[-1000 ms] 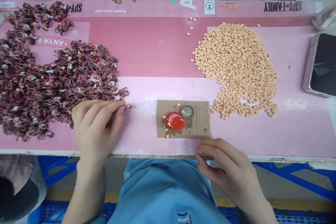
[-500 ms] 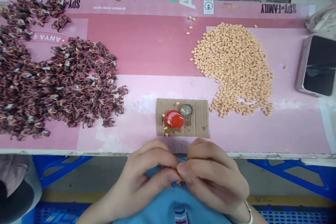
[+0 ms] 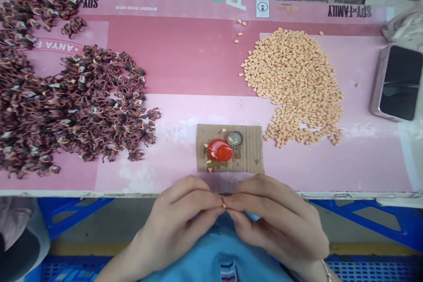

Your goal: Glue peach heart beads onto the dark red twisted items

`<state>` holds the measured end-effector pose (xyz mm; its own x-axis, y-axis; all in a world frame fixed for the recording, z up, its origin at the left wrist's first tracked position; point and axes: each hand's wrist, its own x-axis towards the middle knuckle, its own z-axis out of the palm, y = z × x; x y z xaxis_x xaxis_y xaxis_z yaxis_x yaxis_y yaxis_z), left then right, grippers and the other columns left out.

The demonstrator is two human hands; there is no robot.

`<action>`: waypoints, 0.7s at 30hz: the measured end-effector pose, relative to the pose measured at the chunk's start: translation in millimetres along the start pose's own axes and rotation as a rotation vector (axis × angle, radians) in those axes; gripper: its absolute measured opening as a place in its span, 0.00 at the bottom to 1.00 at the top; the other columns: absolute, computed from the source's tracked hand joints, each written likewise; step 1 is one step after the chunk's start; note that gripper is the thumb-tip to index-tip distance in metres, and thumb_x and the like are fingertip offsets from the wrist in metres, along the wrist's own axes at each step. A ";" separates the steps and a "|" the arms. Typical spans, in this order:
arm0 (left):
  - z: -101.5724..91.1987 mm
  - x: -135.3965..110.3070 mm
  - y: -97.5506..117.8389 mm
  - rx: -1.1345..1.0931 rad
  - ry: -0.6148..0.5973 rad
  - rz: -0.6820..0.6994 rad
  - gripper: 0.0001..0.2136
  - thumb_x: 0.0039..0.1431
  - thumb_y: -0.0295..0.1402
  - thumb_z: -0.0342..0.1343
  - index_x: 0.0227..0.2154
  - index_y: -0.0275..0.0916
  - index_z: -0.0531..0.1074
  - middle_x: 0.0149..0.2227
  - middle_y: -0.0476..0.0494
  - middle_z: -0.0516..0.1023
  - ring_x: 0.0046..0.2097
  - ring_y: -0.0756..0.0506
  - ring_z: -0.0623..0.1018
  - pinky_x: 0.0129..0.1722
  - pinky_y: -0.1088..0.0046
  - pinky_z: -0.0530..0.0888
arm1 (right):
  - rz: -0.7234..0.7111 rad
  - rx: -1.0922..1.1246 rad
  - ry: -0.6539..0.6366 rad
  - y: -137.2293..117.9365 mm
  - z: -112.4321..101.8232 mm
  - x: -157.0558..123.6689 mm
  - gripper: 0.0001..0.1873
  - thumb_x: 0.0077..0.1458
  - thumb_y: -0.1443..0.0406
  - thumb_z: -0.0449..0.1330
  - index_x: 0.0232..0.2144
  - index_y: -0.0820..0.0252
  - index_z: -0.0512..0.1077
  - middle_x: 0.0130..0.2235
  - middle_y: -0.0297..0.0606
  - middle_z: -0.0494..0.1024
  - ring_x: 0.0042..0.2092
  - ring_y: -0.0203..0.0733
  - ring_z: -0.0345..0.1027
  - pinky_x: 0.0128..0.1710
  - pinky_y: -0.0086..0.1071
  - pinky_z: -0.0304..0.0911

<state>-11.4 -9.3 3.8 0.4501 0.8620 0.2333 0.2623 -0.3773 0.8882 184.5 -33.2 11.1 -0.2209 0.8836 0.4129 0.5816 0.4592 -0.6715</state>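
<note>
A pink printed mat (image 3: 198,66) runs across the bench, with a heap of twisted maroon pieces (image 3: 92,105) on the left, a heap of peach granules (image 3: 291,83) on the right, and a phone (image 3: 399,83) at the far right, partly cut off by the frame. Between the heaps, a cardboard scrap (image 3: 251,150) carries a glossy red blob (image 3: 220,150) beside a crimped bottle cap (image 3: 235,139). At the mat's near edge, the left hand (image 3: 175,216) and right hand (image 3: 274,216) meet, their fingertips (image 3: 216,200) closed on a tiny peach granule (image 3: 224,205). The fingers hide anything else held there, and any loosening of so small a pinch could drop the granule past the edge
</note>
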 end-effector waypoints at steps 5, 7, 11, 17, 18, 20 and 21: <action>-0.7 1.1 1.5 0.055 -0.012 0.001 0.09 0.78 0.33 0.53 0.39 0.38 0.73 0.33 0.51 0.77 0.34 0.57 0.80 0.39 0.92 0.76 | 0.029 -0.015 0.019 -1.2 2.6 -0.3 0.07 0.68 0.72 0.61 0.36 0.58 0.75 0.29 0.32 0.82 0.28 0.31 0.78 0.34 0.21 0.76; -1.4 1.0 1.8 0.074 0.005 0.001 0.09 0.78 0.32 0.52 0.39 0.38 0.73 0.33 0.51 0.77 0.34 0.57 0.80 0.39 0.92 0.77 | 0.081 0.062 0.040 -0.8 7.3 -2.6 0.07 0.66 0.73 0.62 0.36 0.58 0.75 0.30 0.33 0.82 0.29 0.32 0.78 0.32 0.22 0.76; -1.3 -1.3 1.7 0.096 0.018 0.002 0.10 0.78 0.32 0.52 0.38 0.38 0.73 0.33 0.51 0.78 0.34 0.57 0.80 0.40 0.92 0.77 | 0.131 0.126 0.046 -0.9 12.3 -6.6 0.06 0.64 0.74 0.63 0.38 0.59 0.77 0.32 0.34 0.83 0.31 0.34 0.79 0.32 0.23 0.77; 0.1 -6.0 -1.1 0.126 0.040 0.003 0.09 0.77 0.32 0.54 0.38 0.38 0.74 0.33 0.50 0.79 0.33 0.56 0.80 0.40 0.91 0.78 | 0.120 0.092 0.090 -3.0 13.6 -3.7 0.08 0.63 0.75 0.63 0.36 0.58 0.75 0.30 0.32 0.83 0.28 0.32 0.77 0.31 0.20 0.76; -0.5 -6.6 -1.3 0.122 0.047 -0.001 0.08 0.77 0.32 0.55 0.39 0.38 0.75 0.33 0.50 0.79 0.33 0.56 0.80 0.39 0.90 0.78 | 0.122 0.095 0.099 -2.2 13.6 -2.1 0.07 0.63 0.74 0.62 0.36 0.57 0.75 0.30 0.32 0.83 0.28 0.32 0.77 0.30 0.21 0.76; -1.8 -7.4 -1.2 0.107 0.069 -0.018 0.06 0.75 0.31 0.58 0.40 0.39 0.76 0.34 0.49 0.80 0.33 0.54 0.81 0.37 0.88 0.79 | 0.139 0.084 0.127 1.1 12.7 1.5 0.08 0.62 0.75 0.63 0.35 0.57 0.76 0.30 0.33 0.83 0.27 0.33 0.76 0.27 0.22 0.74; -2.4 -7.7 -0.8 0.092 0.082 -0.031 0.04 0.74 0.31 0.59 0.40 0.39 0.77 0.34 0.49 0.81 0.33 0.54 0.81 0.36 0.86 0.80 | 0.143 0.074 0.143 3.2 11.9 3.4 0.08 0.61 0.75 0.63 0.35 0.57 0.76 0.30 0.33 0.83 0.27 0.33 0.76 0.25 0.22 0.73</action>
<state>-17.1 -14.8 2.3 0.3705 0.8970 0.2411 0.3536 -0.3762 0.8564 176.3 -27.7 3.1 -0.0234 0.9206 0.3899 0.5387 0.3401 -0.7708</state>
